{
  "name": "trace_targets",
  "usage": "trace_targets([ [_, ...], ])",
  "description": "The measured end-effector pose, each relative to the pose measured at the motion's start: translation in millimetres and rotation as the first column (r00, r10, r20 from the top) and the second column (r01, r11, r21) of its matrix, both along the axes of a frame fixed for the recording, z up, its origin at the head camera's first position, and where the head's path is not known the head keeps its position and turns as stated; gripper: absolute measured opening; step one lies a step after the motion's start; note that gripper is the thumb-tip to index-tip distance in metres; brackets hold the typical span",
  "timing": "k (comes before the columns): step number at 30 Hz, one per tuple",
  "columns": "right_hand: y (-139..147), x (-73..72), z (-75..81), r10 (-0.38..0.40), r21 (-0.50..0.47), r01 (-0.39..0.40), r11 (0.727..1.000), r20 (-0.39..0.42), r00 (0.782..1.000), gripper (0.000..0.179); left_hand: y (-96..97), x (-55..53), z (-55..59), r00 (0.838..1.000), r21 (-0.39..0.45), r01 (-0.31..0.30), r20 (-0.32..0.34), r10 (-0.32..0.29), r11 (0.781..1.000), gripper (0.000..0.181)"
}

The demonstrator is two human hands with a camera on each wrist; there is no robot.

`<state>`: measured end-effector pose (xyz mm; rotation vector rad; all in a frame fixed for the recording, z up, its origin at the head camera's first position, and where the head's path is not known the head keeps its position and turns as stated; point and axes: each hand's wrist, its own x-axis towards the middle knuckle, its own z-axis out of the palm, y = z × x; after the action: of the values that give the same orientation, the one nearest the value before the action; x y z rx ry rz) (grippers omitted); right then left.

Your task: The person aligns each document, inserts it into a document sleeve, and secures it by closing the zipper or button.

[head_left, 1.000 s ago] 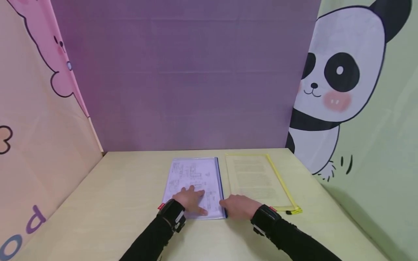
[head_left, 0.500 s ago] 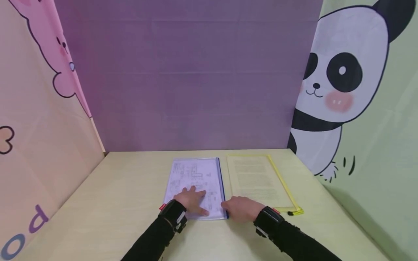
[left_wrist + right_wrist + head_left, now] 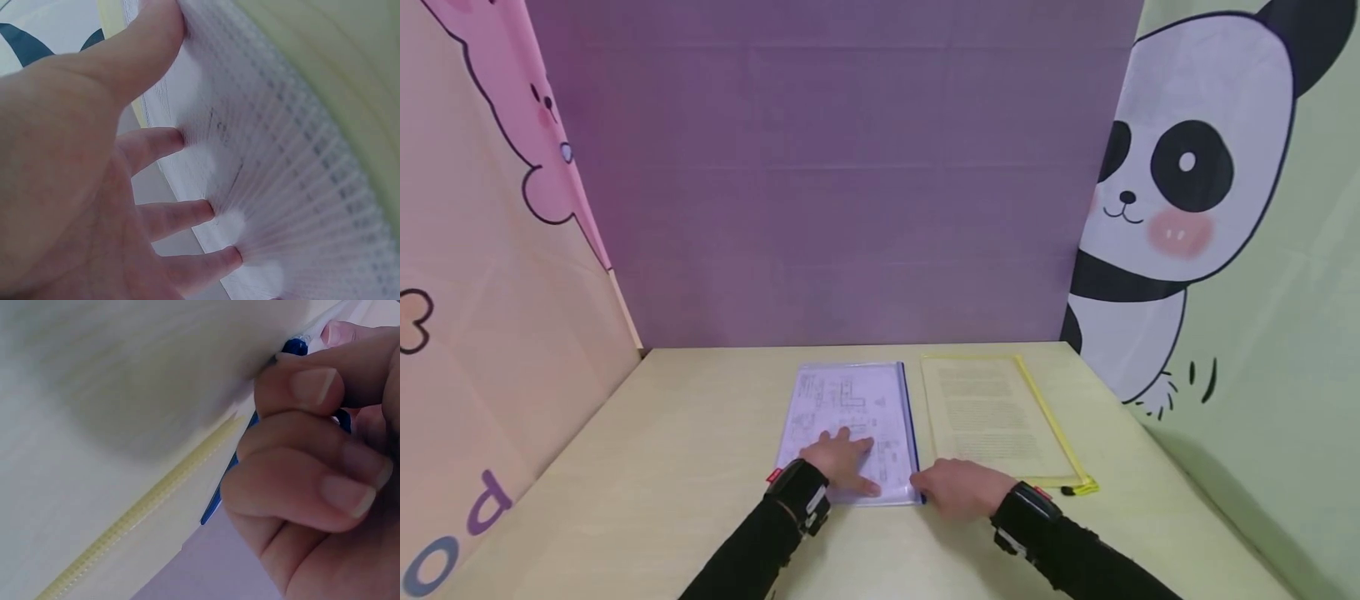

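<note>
A clear zip document pouch (image 3: 886, 417) with a blue strip along its right edge lies on the table, holding sheets with printed drawings. My left hand (image 3: 840, 463) rests on it with fingers spread; in the left wrist view the fingertips (image 3: 228, 257) press the pouch's surface. At the near right corner, my right hand (image 3: 964, 488) has its fingers curled and pinches the blue edge (image 3: 215, 499). Whether a zip slider sits between thumb and index finger is hidden. Right of it lies a second pouch (image 3: 981, 400) with a yellow zip edge and printed pages inside.
The pale wooden table (image 3: 685, 433) reaches back to a purple wall panel (image 3: 850, 208). A panda-printed side wall (image 3: 1187, 167) stands at the right, a pink one at the left. A small black zip pull (image 3: 1068, 491) lies at the yellow pouch's near corner.
My right hand has shifted slightly toward me and to the right, still at the blue edge. The left hand stays on the pouch, and the view has turned very slightly.
</note>
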<state>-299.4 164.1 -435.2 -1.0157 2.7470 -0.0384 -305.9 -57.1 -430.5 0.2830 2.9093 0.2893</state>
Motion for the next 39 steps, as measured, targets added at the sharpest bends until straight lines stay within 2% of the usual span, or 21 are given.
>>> trace_targets([
  [13, 2, 4.1, -2.1, 0.014, -0.003, -0.014, 1.000, 0.017, 1.000, 0.019, -0.5, 3.7, 0.3, 1.000, -0.006, -0.011, 0.010, 0.011, 1.000, 0.080],
  [25, 5, 13.8, 1.9, 0.034, 0.003, -0.034, 0.999, -0.049, 0.998, 0.020, 1.4, 4.8, 1.1, 1.000, 0.010, -0.006, 0.010, 0.006, 1.000, 0.080],
  [29, 3, 16.7, -0.4, 0.020, 0.012, -0.019, 1.000, -0.085, 0.996, 0.016, 0.2, 4.7, -0.5, 1.000, 0.015, -0.011, 0.021, 0.011, 1.000, 0.080],
  [35, 0, 13.5, -0.8, -0.019, 0.009, 0.020, 1.000, -0.085, 0.996, 0.009, -3.1, 5.0, 0.3, 1.000, 0.010, -0.006, 0.021, 0.006, 1.000, 0.080],
  [39, 0, 10.8, -0.2, -0.044, -0.015, 0.043, 0.999, -0.077, 0.996, 0.012, -3.4, 3.8, -0.3, 1.000, 0.002, 0.007, 0.020, -0.007, 1.000, 0.080],
])
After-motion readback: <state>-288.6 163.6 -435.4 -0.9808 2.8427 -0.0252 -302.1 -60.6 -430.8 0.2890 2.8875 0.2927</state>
